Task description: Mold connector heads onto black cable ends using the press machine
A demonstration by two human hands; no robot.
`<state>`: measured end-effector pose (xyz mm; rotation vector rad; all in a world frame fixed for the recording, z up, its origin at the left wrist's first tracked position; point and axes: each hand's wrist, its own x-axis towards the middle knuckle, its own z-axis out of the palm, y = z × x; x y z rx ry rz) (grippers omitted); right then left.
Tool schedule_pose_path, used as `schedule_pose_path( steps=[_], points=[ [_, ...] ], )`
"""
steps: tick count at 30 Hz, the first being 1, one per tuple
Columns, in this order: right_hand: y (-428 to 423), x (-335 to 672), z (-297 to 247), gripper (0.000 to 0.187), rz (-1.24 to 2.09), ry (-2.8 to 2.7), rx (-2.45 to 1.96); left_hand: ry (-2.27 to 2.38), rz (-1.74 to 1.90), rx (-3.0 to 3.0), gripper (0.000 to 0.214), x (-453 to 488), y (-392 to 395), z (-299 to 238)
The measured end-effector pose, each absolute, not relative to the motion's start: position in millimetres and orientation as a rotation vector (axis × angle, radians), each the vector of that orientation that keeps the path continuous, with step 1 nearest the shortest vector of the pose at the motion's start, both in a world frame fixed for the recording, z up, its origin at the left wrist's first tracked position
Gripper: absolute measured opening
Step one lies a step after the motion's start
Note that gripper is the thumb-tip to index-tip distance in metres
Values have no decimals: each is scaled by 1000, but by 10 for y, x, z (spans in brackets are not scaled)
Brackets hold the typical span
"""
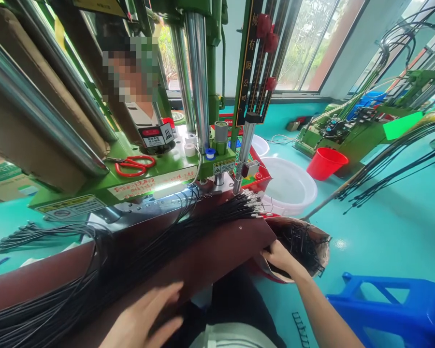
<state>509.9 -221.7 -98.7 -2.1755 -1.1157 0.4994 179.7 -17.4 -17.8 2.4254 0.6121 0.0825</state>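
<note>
My left hand [145, 314] hovers over the near edge of the brown board [221, 249], fingers apart and slightly blurred, holding nothing. A long bundle of black cables [188, 222] lies along the board, its metal-tipped ends gathered at the right. My right hand [281, 256] is at the board's right corner, by the near rim of a lined bin [322, 256] full of thin black pieces [300, 244]. Its fingertips are hidden there, so I cannot see whether they grip anything.
Behind the board stands a green press machine [166, 171] with red-handled scissors [135, 166] on its ledge. A white tub [293, 183], a red bucket [326, 163] and a blue stool [395, 304] are to the right. More cables [39, 234] hang at the left.
</note>
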Motion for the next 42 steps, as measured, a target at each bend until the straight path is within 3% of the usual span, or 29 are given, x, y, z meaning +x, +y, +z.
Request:
schedule_pose_path(
  steps=[3, 8, 13, 19, 23, 28, 34, 36, 39, 42],
  points=[
    [-2252, 5105, -893, 35, 501, -1189, -2271, 448, 342, 2760, 36, 2587, -89, -75],
    [-2394, 5065, -688, 46, 549, -1239, -2252, 548, 328, 3107, 44, 3424, 71, -42],
    [-2541, 4987, -545, 56, 661, -1191, -2257, 490, 141, 3170, 25, 3563, 163, -74],
    [-2556, 4932, -292, 42, 696, -1337, -2328, 459, 139, 3120, 24, 3586, 187, 8],
    [-2502, 4858, -92, 38, 651, -1438, -2258, 533, 200, 2749, 18, 3543, 243, 136],
    [-2236, 4687, 7, 37, 808, -1253, -1816, 410, 188, 2132, 18, 3359, 292, 313],
    [-1444, 4552, 6, 71, 1013, -728, -870, 394, -39, 1681, 31, 3152, 138, 402],
    [-1240, 4556, 78, 60, 980, -644, -712, 431, -75, 1623, 32, 3054, 43, 362],
    [-1124, 4545, 193, 29, 1017, -634, -647, 472, -127, 1668, 30, 2835, -101, 266],
    [-1183, 4444, 239, 30, 1192, -838, -723, 350, -306, 1769, 24, 2627, -242, 185]
  ],
)
